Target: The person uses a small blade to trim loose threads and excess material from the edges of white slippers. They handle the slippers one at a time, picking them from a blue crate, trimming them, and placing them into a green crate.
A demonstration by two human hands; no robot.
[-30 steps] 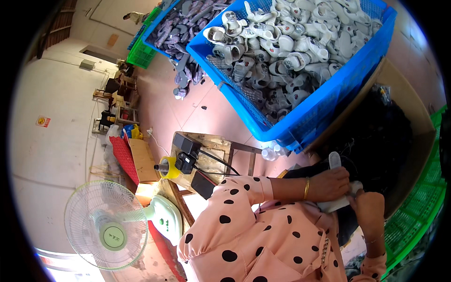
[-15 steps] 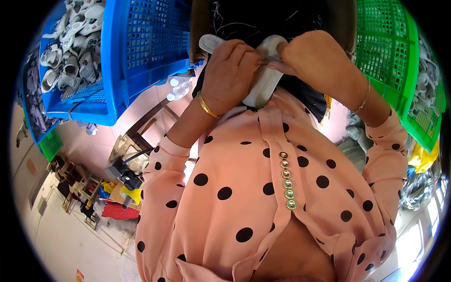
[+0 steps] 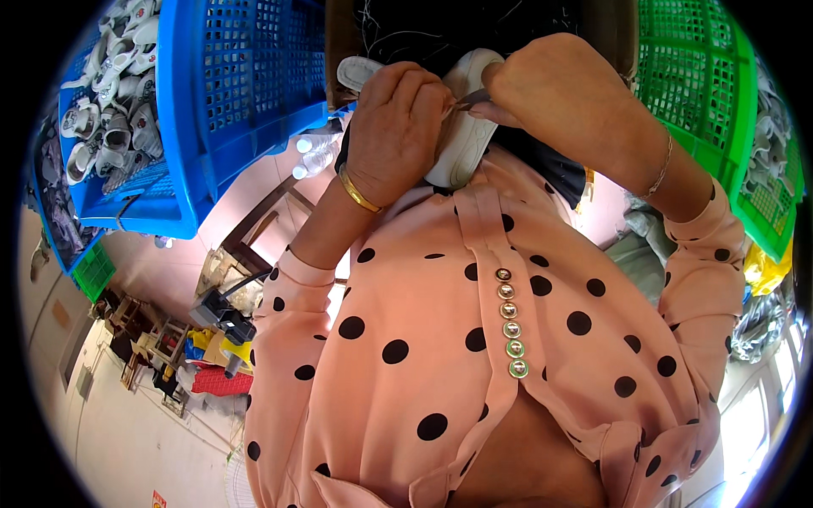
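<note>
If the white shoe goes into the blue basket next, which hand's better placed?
Likely the left hand: it holds the white shoe from the side nearer the blue basket. The right hand is farther, on the shoe's other side.

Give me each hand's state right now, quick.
Left hand: closed, holding the white shoe.
Right hand: closed at the shoe; can't tell what it holds.

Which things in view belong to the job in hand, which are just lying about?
Job:
white round-ended shoe, between left grip and right grip
probably the blue perforated plastic basket of similar white shoes

Apparently lying about:
clear plastic bottles
crumpled yellow plastic bag
</note>
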